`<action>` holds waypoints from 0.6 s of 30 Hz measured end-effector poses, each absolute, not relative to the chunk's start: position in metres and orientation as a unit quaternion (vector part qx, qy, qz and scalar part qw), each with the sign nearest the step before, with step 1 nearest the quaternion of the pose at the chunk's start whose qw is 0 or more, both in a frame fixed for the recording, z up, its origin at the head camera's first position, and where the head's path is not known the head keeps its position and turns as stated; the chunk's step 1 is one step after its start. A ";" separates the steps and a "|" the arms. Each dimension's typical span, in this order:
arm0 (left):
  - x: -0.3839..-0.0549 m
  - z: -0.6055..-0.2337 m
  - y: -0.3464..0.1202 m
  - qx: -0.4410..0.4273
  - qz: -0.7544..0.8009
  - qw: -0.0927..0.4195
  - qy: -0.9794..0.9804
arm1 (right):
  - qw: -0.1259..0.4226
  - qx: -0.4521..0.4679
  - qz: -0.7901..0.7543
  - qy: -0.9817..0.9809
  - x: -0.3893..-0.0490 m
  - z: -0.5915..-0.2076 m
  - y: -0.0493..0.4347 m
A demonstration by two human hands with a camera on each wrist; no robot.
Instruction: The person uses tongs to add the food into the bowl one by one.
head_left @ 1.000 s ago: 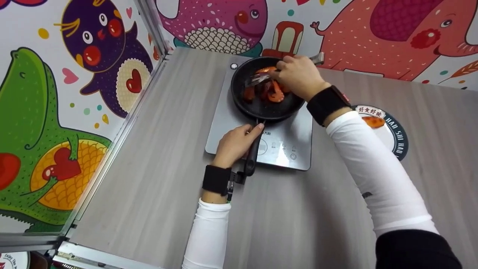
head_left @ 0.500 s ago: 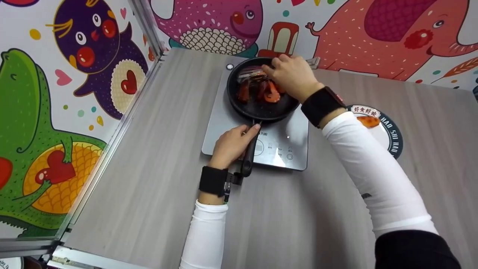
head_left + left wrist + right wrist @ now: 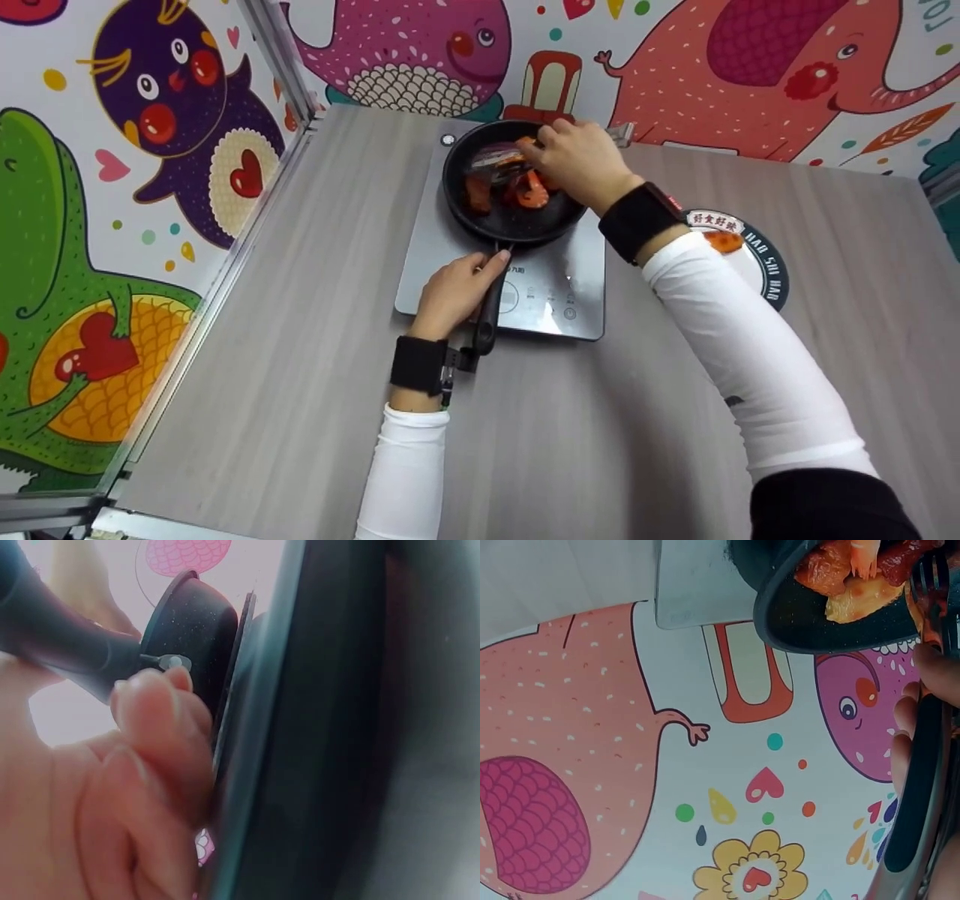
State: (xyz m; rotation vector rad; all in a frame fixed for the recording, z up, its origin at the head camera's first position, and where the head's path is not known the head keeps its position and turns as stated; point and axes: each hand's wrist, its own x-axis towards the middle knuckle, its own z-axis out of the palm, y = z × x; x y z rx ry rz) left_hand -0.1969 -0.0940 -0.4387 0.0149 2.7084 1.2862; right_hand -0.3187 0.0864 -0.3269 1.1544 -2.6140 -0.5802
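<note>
My left hand (image 3: 454,292) grips the black handle (image 3: 489,311) of a frying pan (image 3: 517,226), thumb on top near the pan. In the left wrist view the fingers curl beside that handle (image 3: 67,641). My right hand (image 3: 577,161) is over the pan's far right rim, holding tongs (image 3: 919,787) with black-and-silver arms and a fork-like end. Their metal ends (image 3: 491,159) lie among the food, partly blurred. An orange prawn (image 3: 531,193) and a reddish-brown piece (image 3: 478,193) lie in the pan. A yellow-brown piece (image 3: 864,601) shows in the right wrist view.
The pan stands on a flat silver induction cooker (image 3: 420,281) on a wood-grain table (image 3: 300,360). Right of it, partly under my right forearm, is a round plate (image 3: 772,262) with an orange-brown food piece (image 3: 724,241). A cartoon-printed wall (image 3: 667,97) runs close behind the pan.
The tongs' ends have shifted slightly toward the pan's far left side and show broader metal. My left hand keeps its grip. The whole scene has slid left in view.
</note>
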 end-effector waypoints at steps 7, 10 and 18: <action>-0.197 -0.440 -0.094 -0.003 0.430 0.077 0.900 | 0.136 0.392 -0.186 -0.891 -0.313 -0.333 0.092; -0.197 -0.440 -0.094 -0.006 0.430 0.076 0.899 | 0.146 0.400 -0.181 -0.887 -0.310 -0.334 0.095; -0.198 -0.439 -0.095 -0.006 0.433 0.081 0.898 | 0.180 0.404 -0.149 -0.884 -0.305 -0.335 0.108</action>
